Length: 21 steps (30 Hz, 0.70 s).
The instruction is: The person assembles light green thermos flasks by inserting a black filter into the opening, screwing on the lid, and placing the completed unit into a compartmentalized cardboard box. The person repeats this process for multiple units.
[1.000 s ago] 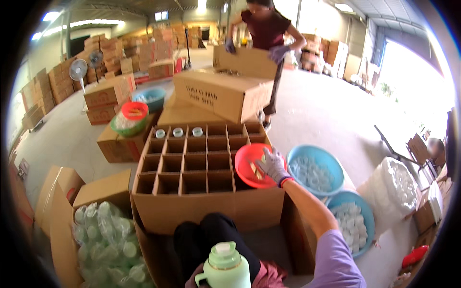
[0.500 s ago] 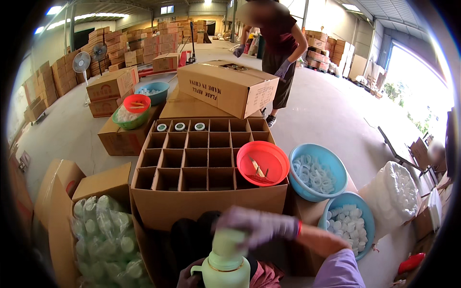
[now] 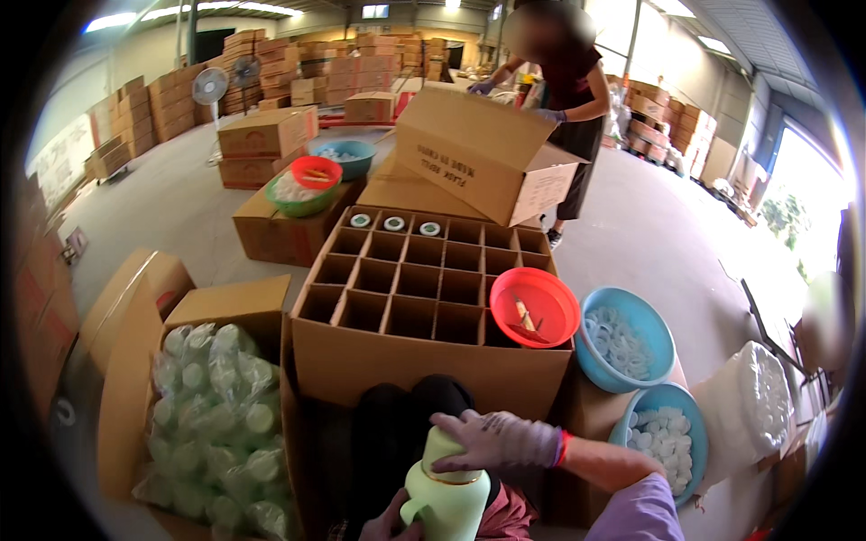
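A pale green vacuum flask (image 3: 451, 505) with a side handle and a gold ring stands in my lap, tilted slightly. My left hand (image 3: 390, 523), partly cut off by the lower edge, is wrapped round its body beside the handle. On top sits a pale green cup-shaped lid (image 3: 440, 445). My right hand (image 3: 505, 440), in a grey-purple glove, is closed over this lid, thumb and fingers on its opposite sides. Beyond my knees is a divided carton (image 3: 424, 365), with three round white-rimmed tops (image 3: 394, 224) in its back row.
A red bowl (image 3: 536, 307) with a small tool rests on the carton's right corner. Blue basins of clear rings (image 3: 621, 343) and white caps (image 3: 663, 440) stand at right. Bagged green parts (image 3: 216, 424) fill a left box. Beyond, a co-worker (image 3: 573, 90) handles a large box (image 3: 478, 149).
My right hand, blurred by motion before, now grips the lid, which sits lower on the flask. The co-worker's box has tipped up toward them. The whole view has swung left.
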Each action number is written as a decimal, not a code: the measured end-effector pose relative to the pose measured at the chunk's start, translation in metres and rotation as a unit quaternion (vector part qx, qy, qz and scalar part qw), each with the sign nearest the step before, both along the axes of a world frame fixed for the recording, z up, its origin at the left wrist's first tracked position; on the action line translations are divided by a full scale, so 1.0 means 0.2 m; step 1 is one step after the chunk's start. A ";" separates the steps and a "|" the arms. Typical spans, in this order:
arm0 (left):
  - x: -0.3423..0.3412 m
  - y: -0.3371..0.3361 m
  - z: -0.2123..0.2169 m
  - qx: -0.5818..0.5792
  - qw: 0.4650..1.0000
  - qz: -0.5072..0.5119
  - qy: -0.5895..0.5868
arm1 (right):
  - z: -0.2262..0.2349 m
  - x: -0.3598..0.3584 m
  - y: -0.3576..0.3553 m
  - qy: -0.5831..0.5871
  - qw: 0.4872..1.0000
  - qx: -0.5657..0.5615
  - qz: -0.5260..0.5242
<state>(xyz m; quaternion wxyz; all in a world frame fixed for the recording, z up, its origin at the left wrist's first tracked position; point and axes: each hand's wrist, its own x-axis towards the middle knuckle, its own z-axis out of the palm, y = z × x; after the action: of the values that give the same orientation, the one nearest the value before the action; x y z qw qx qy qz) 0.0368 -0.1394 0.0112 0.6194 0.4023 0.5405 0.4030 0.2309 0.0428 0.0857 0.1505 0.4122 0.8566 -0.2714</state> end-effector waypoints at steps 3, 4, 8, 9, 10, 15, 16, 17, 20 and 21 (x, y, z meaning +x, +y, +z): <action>-0.12 0.03 -0.19 0.011 0.984 -0.025 -0.176 | 0.15 0.02 0.13 -0.116 0.989 -0.078 0.057; -0.14 0.04 -0.24 0.017 0.976 -0.037 -0.214 | 0.22 0.01 0.17 -0.140 0.983 -0.099 0.067; -0.18 0.04 -0.25 -0.095 0.956 -0.029 -0.277 | 0.10 0.02 0.19 0.154 0.982 0.045 0.098; -0.17 0.05 -0.27 -0.080 0.961 -0.038 -0.264 | 0.00 0.02 0.21 0.225 0.952 0.090 0.189; -0.16 0.05 -0.29 -0.066 0.966 -0.043 -0.246 | -0.15 0.02 0.21 0.318 0.922 -0.014 0.220; -0.18 -0.07 -0.19 -0.035 0.979 0.017 -0.198 | 0.00 0.02 0.10 0.165 0.984 -0.071 0.005; -0.18 -0.09 -0.20 -0.045 0.972 0.035 -0.226 | 0.16 -0.04 0.13 -0.020 0.951 -0.263 -0.159; -0.20 -0.10 -0.22 -0.047 0.964 0.040 -0.258 | 0.12 0.04 0.14 0.034 0.937 -0.293 -0.189; -0.20 -0.04 -0.25 -0.062 0.965 0.029 -0.252 | -0.06 0.03 0.20 0.228 0.971 -0.064 -0.030; -0.18 -0.03 -0.28 -0.063 0.970 0.027 -0.233 | -0.14 -0.04 0.18 0.280 0.956 0.062 0.059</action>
<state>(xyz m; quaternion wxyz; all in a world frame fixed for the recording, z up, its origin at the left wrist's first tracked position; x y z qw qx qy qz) 0.0008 -0.1457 -0.0440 0.7413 0.2430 0.4164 0.4670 0.2237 0.0783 0.0581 -0.1055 0.2768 0.9025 -0.3125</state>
